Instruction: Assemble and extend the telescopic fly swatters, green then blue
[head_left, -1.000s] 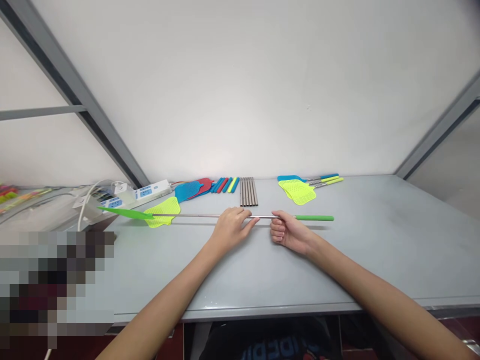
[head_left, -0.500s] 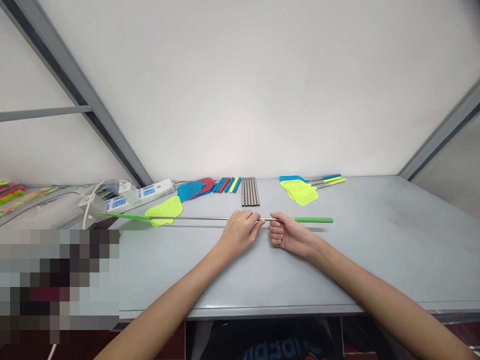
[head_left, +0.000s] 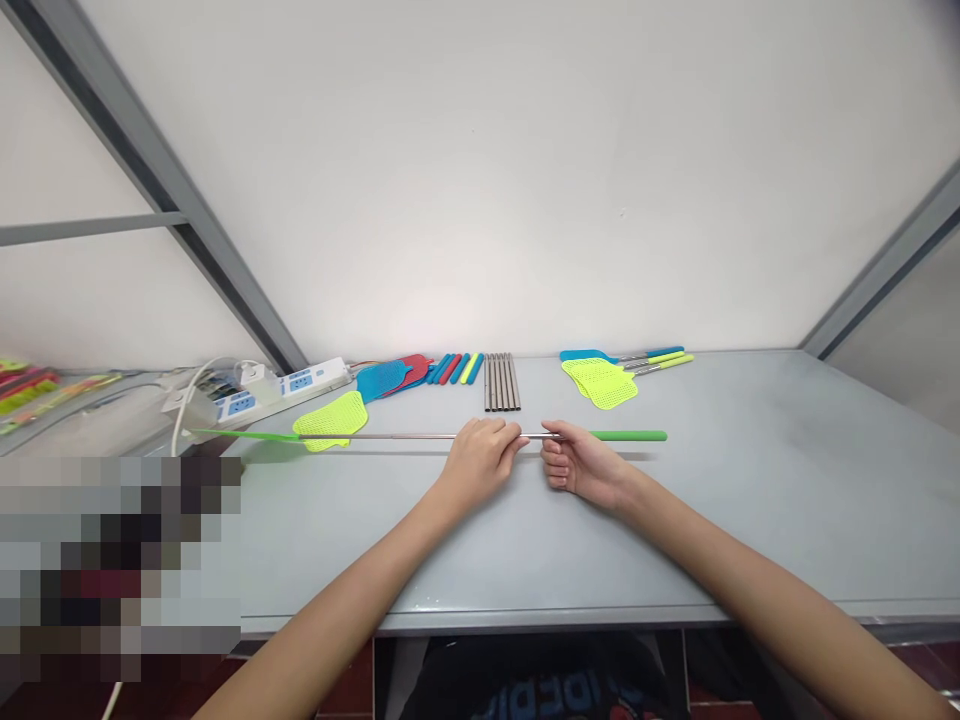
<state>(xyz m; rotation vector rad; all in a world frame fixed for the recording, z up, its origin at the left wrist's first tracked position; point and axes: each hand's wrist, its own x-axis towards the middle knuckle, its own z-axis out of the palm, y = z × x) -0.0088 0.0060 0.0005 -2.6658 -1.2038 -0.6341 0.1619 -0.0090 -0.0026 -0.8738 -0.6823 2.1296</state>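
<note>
I hold a long fly swatter level over the grey table (head_left: 750, 480). Its thin metal rod (head_left: 397, 436) runs left to a green head (head_left: 240, 435) seen edge-on, and right to a green handle (head_left: 630, 436). My left hand (head_left: 480, 460) is closed on the rod near its middle. My right hand (head_left: 577, 465) is closed on the rod just right of it, close to the handle. The two hands nearly touch. A loose yellow swatter head (head_left: 334, 415) lies on the table behind the rod.
Along the back edge lie blue and red swatter heads (head_left: 390, 376), coloured handle grips (head_left: 454, 368), a row of metal rods (head_left: 501, 382) and assembled yellow and blue swatters (head_left: 607, 375). A white power strip (head_left: 270, 388) with a cable sits at the left.
The swatter has shifted slightly; my hands have drawn closer together on the rod. The view has moved a little.
</note>
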